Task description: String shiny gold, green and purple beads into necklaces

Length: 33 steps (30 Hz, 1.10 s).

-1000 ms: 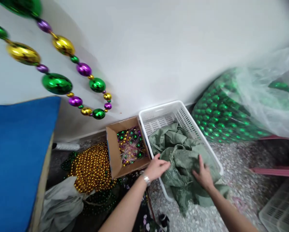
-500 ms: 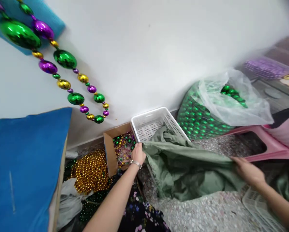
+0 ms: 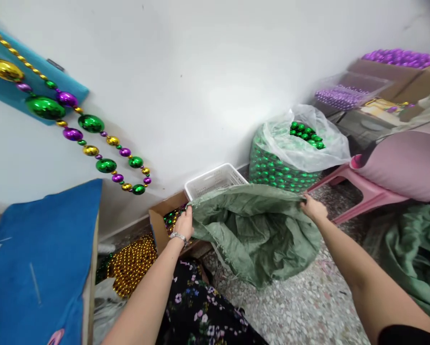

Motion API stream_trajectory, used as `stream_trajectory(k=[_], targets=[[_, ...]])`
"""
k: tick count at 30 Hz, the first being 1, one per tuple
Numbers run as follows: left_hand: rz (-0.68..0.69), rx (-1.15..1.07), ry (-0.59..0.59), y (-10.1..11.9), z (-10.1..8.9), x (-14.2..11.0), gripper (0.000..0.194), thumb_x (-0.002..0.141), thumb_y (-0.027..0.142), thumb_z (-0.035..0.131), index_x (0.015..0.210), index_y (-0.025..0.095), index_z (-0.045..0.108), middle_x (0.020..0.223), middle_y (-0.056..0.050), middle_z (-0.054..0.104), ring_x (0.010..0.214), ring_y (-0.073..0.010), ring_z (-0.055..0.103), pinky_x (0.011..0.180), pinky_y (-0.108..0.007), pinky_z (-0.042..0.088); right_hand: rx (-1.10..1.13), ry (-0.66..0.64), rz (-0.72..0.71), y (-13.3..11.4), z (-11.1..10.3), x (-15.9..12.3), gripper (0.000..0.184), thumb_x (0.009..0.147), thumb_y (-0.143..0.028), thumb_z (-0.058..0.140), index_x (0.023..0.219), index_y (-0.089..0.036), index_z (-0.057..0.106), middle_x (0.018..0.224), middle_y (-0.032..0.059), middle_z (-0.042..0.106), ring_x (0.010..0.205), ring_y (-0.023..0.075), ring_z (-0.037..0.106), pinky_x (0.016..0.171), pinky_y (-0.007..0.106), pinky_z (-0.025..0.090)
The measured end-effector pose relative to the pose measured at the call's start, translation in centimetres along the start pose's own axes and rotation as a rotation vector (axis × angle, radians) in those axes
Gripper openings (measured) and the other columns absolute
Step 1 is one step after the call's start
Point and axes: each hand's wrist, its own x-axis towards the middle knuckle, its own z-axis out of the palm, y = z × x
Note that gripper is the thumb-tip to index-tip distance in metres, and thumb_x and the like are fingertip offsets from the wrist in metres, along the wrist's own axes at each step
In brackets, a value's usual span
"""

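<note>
Left hand (image 3: 183,223) fingers gripping sack (image 3: 258,235), left rim; right hand (image 3: 314,209) gripping right rim. Sack hides near edge of basket (image 3: 215,179).

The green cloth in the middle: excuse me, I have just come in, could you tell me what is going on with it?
A person's left hand and right hand hold the green cloth spread between them, each gripping it near the upper edge. It looks like a sack held open. Behind it, a white basket is partly hidden; a cardboard box stands beside that, and a plastic bag of green beads is by the wall.
</note>
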Motion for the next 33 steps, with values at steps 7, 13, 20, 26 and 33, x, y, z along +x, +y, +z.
stream_trajectory(k=[7, 13, 20, 26, 33], targets=[[-0.16, -0.046, -0.045, -1.1, 0.8, -5.2, 0.056, 0.078, 0.011, 0.046, 0.133, 0.018, 0.035, 0.131, -0.019, 0.04, 0.12, -0.0312, 0.042, 0.093, -0.042, 0.038, 0.173, -0.169, -0.323, -4.1, 5.5, -10.9, 0.042, 0.092, -0.036, 0.047, 0.13, -0.018, 0.041, 0.122, 0.0097, 0.051, 0.098, 0.02, 0.057, 0.084, 0.041, 0.048], [0.077, -0.265, -0.248, 4.5, 7.2, -6.8, 0.029, 0.086, 0.029, 0.052, 0.112, 0.017, 0.055, 0.112, -0.008, 0.058, 0.103, -0.0211, 0.054, 0.09, -0.043, 0.043, 0.198, -0.43, -0.565, -9.2, 12.6, -19.0, 0.026, 0.09, -0.031, 0.054, 0.109, -0.015, 0.056, 0.105, 0.0055, 0.06, 0.091, 0.0166, 0.059, 0.08, 0.037, 0.05], [-0.07, -0.408, -0.462, 6.0, 15.8, -4.2, 0.03, 0.088, 0.033, 0.051, 0.111, 0.013, 0.054, 0.104, -0.007, 0.06, 0.087, -0.0173, 0.06, 0.076, -0.037, 0.051, 0.162, -0.421, -0.435, -15.9, 18.7, -16.6, 0.033, 0.089, -0.034, 0.053, 0.116, -0.016, 0.052, 0.116, 0.008, 0.054, 0.102, 0.0208, 0.055, 0.086, 0.042, 0.046], [-0.178, -0.372, -0.444, 6.5, 18.5, -0.5, 0.049, 0.087, 0.047, 0.045, 0.123, 0.014, 0.046, 0.116, -0.014, 0.054, 0.106, -0.0238, 0.054, 0.09, -0.039, 0.043, 0.269, -0.523, -0.653, -17.1, 18.8, -21.1, 0.023, 0.091, -0.034, 0.048, 0.1, -0.014, 0.057, 0.099, 0.005, 0.059, 0.091, 0.0164, 0.057, 0.081, 0.036, 0.046], [-0.206, -0.25, -0.438, 7.3, 20.4, 1.1, 0.079, 0.067, 0.019, 0.066, 0.136, 0.026, 0.028, 0.13, -0.018, 0.035, 0.116, -0.0349, 0.045, 0.085, -0.039, 0.044, 0.327, -0.778, -0.859, -13.0, 15.7, -23.3, 0.024, 0.083, -0.044, 0.054, 0.076, -0.023, 0.062, 0.065, -0.0047, 0.061, 0.058, 0.0086, 0.056, 0.056, 0.016, 0.041]])
